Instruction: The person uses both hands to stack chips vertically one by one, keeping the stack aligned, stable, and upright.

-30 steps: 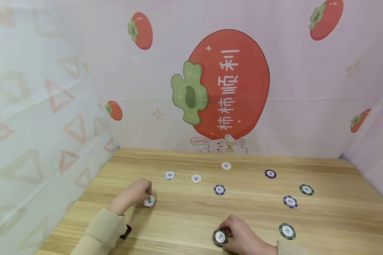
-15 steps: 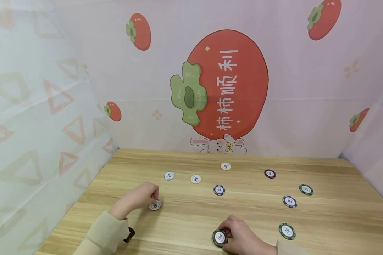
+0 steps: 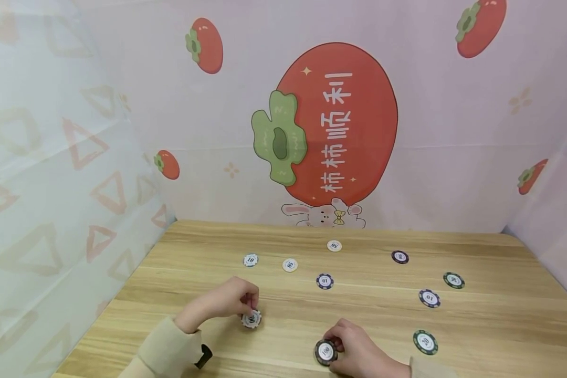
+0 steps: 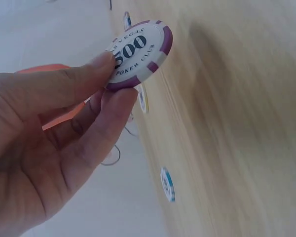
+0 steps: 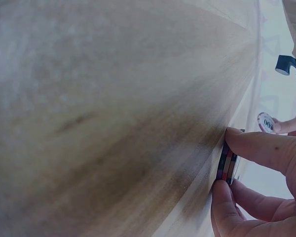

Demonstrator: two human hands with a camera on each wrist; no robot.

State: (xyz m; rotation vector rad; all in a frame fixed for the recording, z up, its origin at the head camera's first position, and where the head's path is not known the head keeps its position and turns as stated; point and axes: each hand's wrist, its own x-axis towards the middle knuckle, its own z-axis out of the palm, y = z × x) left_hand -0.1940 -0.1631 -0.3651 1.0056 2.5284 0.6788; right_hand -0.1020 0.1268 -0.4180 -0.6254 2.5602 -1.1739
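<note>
Between thumb and fingers, my left hand (image 3: 228,300) pinches a white poker chip (image 4: 147,45) with purple edge marks, printed 500. The left wrist view has this chip tilted and held above the wood, its shadow below. My right hand (image 3: 361,350) grips a small stack of poker chips (image 5: 227,165) by its sides, down on the table near the front. On top lies a black chip (image 3: 326,352) marked 100. Dark edges with red and tan marks show from the side; the exact count is unclear. The two hands are apart, the left one farther back.
Loose chips lie across the wooden table (image 3: 283,310). A green 20 chip (image 3: 426,342) is right of my right hand, and a blue 10 chip (image 3: 429,298) is behind it. Farther back are a white 10 chip (image 3: 251,260) and cream 50 chips (image 3: 290,265). Printed sheets enclose the back and sides.
My left hand has carried the white 500 chip rightward and toward the front, closer to the stack. My right hand has stayed in place on the stack.
</note>
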